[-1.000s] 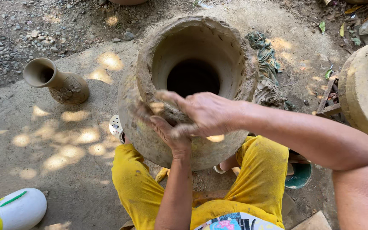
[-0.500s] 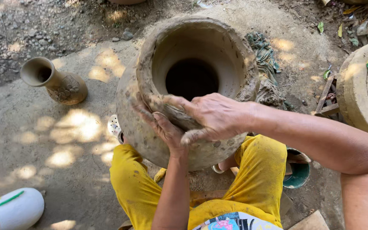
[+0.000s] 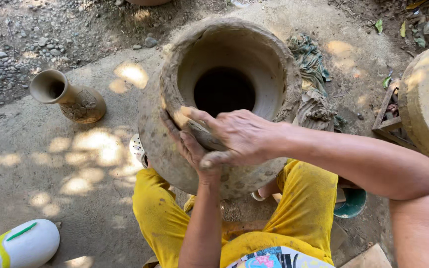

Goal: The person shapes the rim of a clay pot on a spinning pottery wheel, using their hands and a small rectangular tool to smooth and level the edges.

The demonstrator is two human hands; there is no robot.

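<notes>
A large unfired clay pot (image 3: 254,54) with a wide open mouth stands between my knees, seen from above. My left hand (image 3: 190,149) presses flat against the pot's outer wall just below the near rim, fingers spread upward. My right hand (image 3: 234,135) lies over it on the near rim, fingers stretched left, pinching wet clay against the rim. Both hands are smeared with clay. My legs in yellow shorts (image 3: 299,223) flank the pot's base.
A small decorated clay vase (image 3: 70,98) stands on the concrete to the left. A white container (image 3: 18,245) lies at the bottom left. Crumpled cloths (image 3: 314,74) lie right of the pot, another round clay piece (image 3: 425,104) at the right edge, a green bowl (image 3: 351,203) by my right knee.
Both hands have slid a little leftward and up along the near rim, with the right hand's fingers now stretched further over the left hand.
</notes>
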